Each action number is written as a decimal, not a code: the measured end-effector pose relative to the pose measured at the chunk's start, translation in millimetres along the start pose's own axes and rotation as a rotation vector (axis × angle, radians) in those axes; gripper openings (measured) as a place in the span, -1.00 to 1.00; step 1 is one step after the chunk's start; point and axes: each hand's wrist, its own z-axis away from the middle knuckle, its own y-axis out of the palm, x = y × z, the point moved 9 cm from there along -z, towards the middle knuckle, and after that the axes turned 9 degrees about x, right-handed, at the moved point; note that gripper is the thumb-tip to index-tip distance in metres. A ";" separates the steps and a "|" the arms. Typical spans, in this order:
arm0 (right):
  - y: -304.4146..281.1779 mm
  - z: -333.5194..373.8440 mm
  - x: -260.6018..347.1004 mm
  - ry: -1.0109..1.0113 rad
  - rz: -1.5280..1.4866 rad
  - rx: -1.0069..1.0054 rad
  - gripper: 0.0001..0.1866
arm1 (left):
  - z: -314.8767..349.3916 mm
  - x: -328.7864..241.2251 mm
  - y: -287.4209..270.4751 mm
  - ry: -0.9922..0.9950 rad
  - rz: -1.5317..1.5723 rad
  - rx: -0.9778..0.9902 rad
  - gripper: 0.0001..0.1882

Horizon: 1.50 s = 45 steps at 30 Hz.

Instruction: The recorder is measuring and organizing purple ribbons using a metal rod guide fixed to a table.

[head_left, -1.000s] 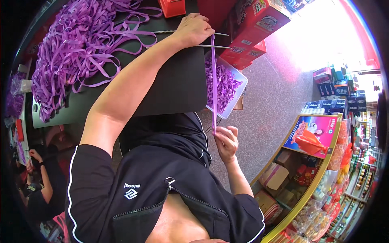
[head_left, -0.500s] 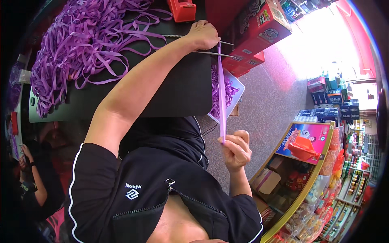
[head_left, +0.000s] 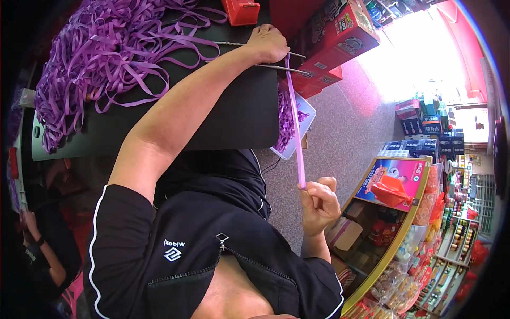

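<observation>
Seen from the head camera, looking down: a person in a black zip top stretches a single purple ribbon strip (head_left: pixel 295 133) taut between both hands. The left hand (head_left: pixel 270 43) reaches far forward over a dark table (head_left: pixel 239 111), fingers curled down onto the strip's far end, beside two thin metal rods (head_left: pixel 276 67) that stick out past the table's edge. Whether those fingers pinch the strip or press it against a rod cannot be told. The right hand (head_left: pixel 319 204) sits close to the body, off the table's side, pinching the near end of the strip between thumb and fingertips.

To the left of the reaching arm, a large tangled heap of purple ribbon (head_left: pixel 101 58) covers much of the table. Under the stretched strip, a white tray (head_left: pixel 297 133) holds more purple strips. Beyond the left hand sits a small red box (head_left: pixel 241 10). To the right of the right hand stands a shop display shelf (head_left: pixel 398 212).

Judging by the big loose heap against the smaller lot in the tray, much ribbon appears left to handle.
</observation>
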 end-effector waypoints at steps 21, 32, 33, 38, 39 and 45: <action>-46.2 -150.5 4.8 -0.422 -0.602 0.070 -0.55 | 7.3 4.6 -3.7 0.049 0.135 -0.060 -0.62; 54.9 -381.8 -119.2 0.148 -1.056 0.425 -0.55 | 13.5 1.4 -11.3 0.108 0.291 0.046 -0.72; 69.1 -385.7 -134.0 0.184 -1.122 0.451 -0.56 | 14.5 0.8 -12.5 0.107 0.283 0.044 -0.72; 115.6 -389.3 -235.5 0.365 -1.285 0.466 -0.45 | 17.9 -4.8 -13.0 0.101 0.272 0.044 -0.71; 124.3 -384.9 -250.1 0.398 -1.320 0.441 -0.45 | 18.1 -4.0 -12.9 0.098 0.259 0.044 -0.71; 168.9 -348.0 -314.2 0.536 -1.485 0.353 -0.42 | 18.7 -1.1 -10.4 0.098 0.237 0.018 -0.68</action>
